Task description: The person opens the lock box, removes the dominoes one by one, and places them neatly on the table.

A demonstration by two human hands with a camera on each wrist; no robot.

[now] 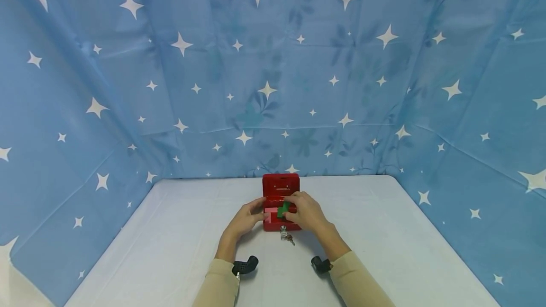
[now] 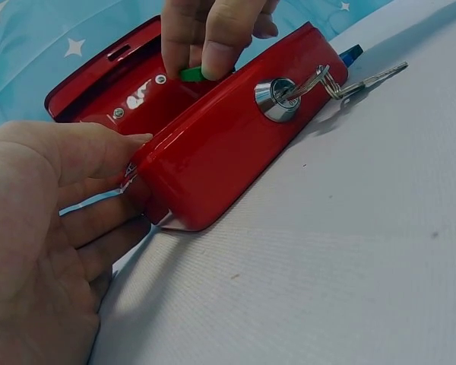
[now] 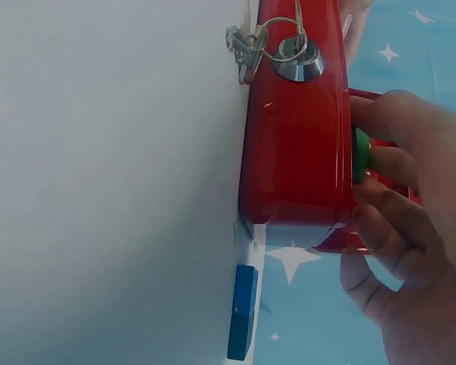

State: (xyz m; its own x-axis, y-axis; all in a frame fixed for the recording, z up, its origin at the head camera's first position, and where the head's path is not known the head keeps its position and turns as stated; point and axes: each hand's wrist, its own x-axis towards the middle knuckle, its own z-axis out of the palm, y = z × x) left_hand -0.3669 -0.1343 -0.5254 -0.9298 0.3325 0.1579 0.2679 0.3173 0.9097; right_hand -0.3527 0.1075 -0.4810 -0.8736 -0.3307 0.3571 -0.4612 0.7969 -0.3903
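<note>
A small red cash box (image 1: 281, 227) stands on the table with its lid (image 1: 273, 184) raised at the back. My left hand (image 1: 246, 219) holds the box's left end, thumb at the rim and fingers along the side, as the left wrist view shows. Over the box, my right hand (image 1: 308, 211) pinches a green block (image 1: 283, 210) between thumb and fingers, low at the opening. Pink pieces (image 1: 268, 211) lie inside on the left. Keys (image 2: 365, 82) on a ring hang from the silver lock (image 2: 277, 99) in the front wall.
A blue block (image 3: 243, 312) lies on the white table (image 1: 179, 250) beyond the box's right end. Blue star-patterned curtains (image 1: 273, 108) stand behind and at both sides. The raised lid forms a low wall at the box's back.
</note>
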